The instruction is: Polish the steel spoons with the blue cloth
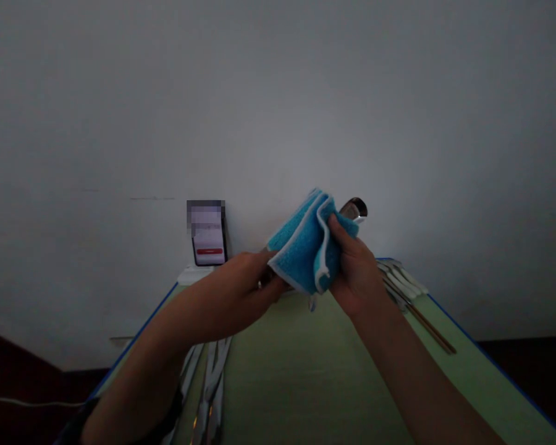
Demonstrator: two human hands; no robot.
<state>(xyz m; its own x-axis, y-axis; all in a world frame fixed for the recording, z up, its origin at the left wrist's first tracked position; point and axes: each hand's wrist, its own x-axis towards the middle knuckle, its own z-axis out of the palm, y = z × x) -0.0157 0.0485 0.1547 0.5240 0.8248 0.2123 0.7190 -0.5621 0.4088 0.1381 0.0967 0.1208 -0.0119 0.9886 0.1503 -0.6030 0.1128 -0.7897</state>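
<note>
I see both hands raised over the green table, whose blue edges run off toward 5 and 7 o'clock. My right hand is clamped on a folded blue cloth wrapped round a metal spoon; only its bowl pokes out at 1 o'clock. My left hand pinches the handle end, mostly hidden. Open table lies at 6 o'clock. Cutlery at 7 o'clock and utensils at 3 o'clock are dim. A phone stands at 10 o'clock.
</note>
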